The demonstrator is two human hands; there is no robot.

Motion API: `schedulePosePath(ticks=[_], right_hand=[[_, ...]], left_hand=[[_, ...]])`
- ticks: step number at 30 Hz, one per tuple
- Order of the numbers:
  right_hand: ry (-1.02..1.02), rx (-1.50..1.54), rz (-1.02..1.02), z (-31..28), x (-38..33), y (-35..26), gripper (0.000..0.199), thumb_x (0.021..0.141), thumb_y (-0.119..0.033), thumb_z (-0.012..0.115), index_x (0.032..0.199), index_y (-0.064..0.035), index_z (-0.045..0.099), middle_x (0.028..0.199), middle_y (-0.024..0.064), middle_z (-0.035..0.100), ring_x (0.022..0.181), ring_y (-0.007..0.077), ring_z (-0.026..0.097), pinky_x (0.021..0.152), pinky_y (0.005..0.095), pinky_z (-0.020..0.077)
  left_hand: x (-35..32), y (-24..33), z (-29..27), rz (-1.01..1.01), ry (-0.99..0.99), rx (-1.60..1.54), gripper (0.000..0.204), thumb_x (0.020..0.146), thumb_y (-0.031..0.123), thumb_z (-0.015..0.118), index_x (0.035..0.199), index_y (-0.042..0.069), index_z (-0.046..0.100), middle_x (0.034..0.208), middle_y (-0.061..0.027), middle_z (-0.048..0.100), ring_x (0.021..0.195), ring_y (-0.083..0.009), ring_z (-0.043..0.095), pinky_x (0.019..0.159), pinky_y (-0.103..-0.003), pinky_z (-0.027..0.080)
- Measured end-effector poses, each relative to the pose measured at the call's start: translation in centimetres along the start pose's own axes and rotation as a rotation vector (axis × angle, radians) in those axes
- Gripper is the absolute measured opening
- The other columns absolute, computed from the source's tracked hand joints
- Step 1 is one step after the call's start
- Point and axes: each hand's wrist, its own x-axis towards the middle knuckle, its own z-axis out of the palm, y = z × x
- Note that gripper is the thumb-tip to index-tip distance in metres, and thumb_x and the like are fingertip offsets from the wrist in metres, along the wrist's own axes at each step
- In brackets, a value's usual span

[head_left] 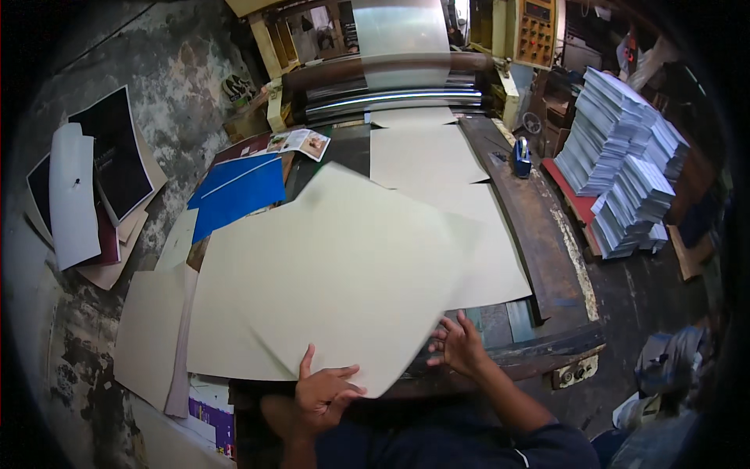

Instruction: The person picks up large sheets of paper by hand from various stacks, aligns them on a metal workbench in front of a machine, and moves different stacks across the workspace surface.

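A large cream paper sheet (351, 266) lies tilted across the middle, its far corner and right edge blurred. My left hand (319, 395) is closed on the sheet's near edge, close to the bottom corner, with one finger pointing up over the surface. My right hand (461, 345) is beside the sheet's lower right edge, fingers apart and curved; whether the fingertips touch the edge I cannot tell. Beneath and to the right, further cream sheets (500, 250) lie in a row along the machine bed, toward shiny metal rollers (391, 99).
More cream sheets (152, 328) lie at the left, near a blue sheet (238, 191). Tall stacks of white paper (613, 133) stand at the right. A rusty metal rail (531, 219) borders the bed, with a small blue tool (521, 159) beside it. A control panel (537, 31) is at the back.
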Motion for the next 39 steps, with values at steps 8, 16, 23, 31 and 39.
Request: schedulePosePath(ticks=[8,16,23,31,39], right_hand=[[0.182,-0.113,0.064,-0.7,-6.8,2.1,0.037,0.088,-0.031,0.065,0.104,0.0005,0.054,0.082,0.0119,0.059,0.065,0.0204,0.06,0.06,0.0405,0.055],[0.248,-0.005,0.244,-0.4,-12.5,7.8,0.043,0.096,-0.036,0.056,0.119,-0.0008,0.05,0.092,0.0161,0.063,0.079,0.0212,0.062,0.077,0.0433,0.054],[0.224,-0.005,0.241,1.5,-15.3,9.0,0.045,0.1,-0.034,0.05,0.128,-0.0004,0.044,0.106,0.0224,0.064,0.09,0.0244,0.063,0.083,0.0418,0.0523],[0.268,0.066,0.229,-0.4,-11.9,8.7,0.053,0.098,-0.045,0.047,0.123,0.0014,0.047,0.105,0.0241,0.064,0.089,0.03,0.062,0.087,0.0456,0.0482],[0.424,0.11,0.036,-2.0,-8.9,8.9,0.059,0.094,-0.053,0.046,0.119,0.0004,0.047,0.093,0.0174,0.062,0.078,0.0244,0.059,0.084,0.0451,0.0493]], left_hand=[[-0.1,0.6,-0.6,-0.023,-0.192,0.138,0.033,0.075,0.043,0.077,0.092,0.015,0.074,0.109,-0.0011,0.071,0.13,-0.0313,0.05,0.114,-0.06,0.006],[-0.8,-4.8,-3.4,-0.21,-0.079,0.164,0.051,0.066,0.035,0.085,0.107,0.011,0.069,0.119,-0.0053,0.067,0.124,-0.0289,0.055,0.107,-0.049,0.033],[-1.0,-6.0,-2.8,-0.309,-0.032,0.045,0.043,0.068,0.027,0.085,0.106,0.011,0.07,0.112,-0.0058,0.07,0.121,-0.0264,0.058,0.107,-0.047,0.033],[-1.7,-5.7,-3.2,-0.426,0.042,0.036,0.021,0.088,0.021,0.068,0.106,0.01,0.07,0.11,-0.0056,0.071,0.12,-0.0262,0.059,0.106,-0.046,0.035],[-1.6,-3.6,0.1,-0.346,0.231,0.262,0.021,0.092,0.028,0.064,0.104,0.012,0.071,0.11,-0.0044,0.071,0.117,-0.0251,0.06,0.102,-0.047,0.038]])
